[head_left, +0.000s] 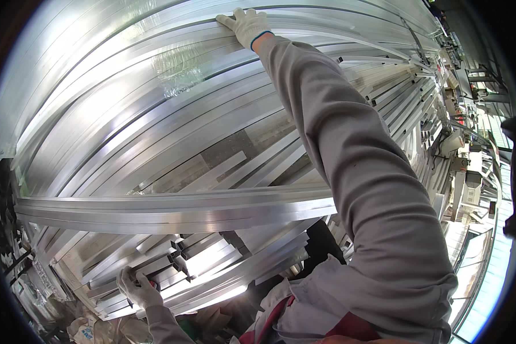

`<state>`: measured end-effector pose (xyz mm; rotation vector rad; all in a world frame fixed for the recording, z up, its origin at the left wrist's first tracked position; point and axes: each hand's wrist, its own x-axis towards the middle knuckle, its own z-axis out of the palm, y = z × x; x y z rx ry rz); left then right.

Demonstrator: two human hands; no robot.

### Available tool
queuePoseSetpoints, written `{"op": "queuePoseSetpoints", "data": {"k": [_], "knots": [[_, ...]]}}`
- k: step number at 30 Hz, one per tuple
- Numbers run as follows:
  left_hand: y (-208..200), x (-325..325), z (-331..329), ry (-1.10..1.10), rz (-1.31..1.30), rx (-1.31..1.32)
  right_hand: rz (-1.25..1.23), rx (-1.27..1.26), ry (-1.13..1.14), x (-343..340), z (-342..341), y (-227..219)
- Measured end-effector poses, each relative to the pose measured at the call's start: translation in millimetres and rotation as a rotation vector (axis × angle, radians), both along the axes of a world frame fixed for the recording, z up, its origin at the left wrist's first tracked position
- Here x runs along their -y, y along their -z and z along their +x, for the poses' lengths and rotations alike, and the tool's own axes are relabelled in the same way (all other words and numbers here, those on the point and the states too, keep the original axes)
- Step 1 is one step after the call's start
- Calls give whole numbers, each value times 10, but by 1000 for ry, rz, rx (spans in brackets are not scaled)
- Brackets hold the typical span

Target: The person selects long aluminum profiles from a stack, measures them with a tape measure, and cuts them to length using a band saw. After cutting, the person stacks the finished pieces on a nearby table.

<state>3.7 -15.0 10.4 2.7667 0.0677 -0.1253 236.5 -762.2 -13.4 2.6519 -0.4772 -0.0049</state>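
Observation:
My right hand [245, 26], in a white knit glove with a blue cuff edge, is at the far end of my stretched arm. Its fingers are spread over long silver metal profiles [195, 30] at the top of the pile. At the lower left, my gloved left hand [139, 290] is curled beside shorter box-section metal bars [155, 268]. Something small and dark with a touch of red shows at its fingers, too hidden to name. Between the hands, a long shiny metal bar [172, 213] lies crosswise over the pile.
Crumpled clear plastic film [180, 71] covers part of the profiles. Profile ends jut out at the upper right, past my sleeve. A dark gap [324, 243] opens near my body. A cream cloth or bag [106, 331] lies at the lower left. Cluttered racks and boxes [470, 186] stand at right.

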Motion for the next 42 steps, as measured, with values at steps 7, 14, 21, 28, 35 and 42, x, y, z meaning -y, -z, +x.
{"op": "queuePoseSetpoints", "data": {"k": [7, 14, 21, 28, 35, 42], "knots": [[-6, 15, -21, -34, -40, -23, 424, -138, -91, 337, -108, -414], [-28, 39, -17, 5, -18, 31, 543, -144, -239, 613, 295, -402], [-36, 56, -31, -1, -14, 29, 496, -239, -119, 647, 457, -346], [-41, 90, -24, -28, 14, 38, 511, -264, -146, 503, 373, -567], [-101, 140, -4, -33, 25, 60, 647, -159, -130, 456, 168, -664], [-77, 120, -26, -70, 79, 120, 623, -3, -306, 158, -338, -899]]}}
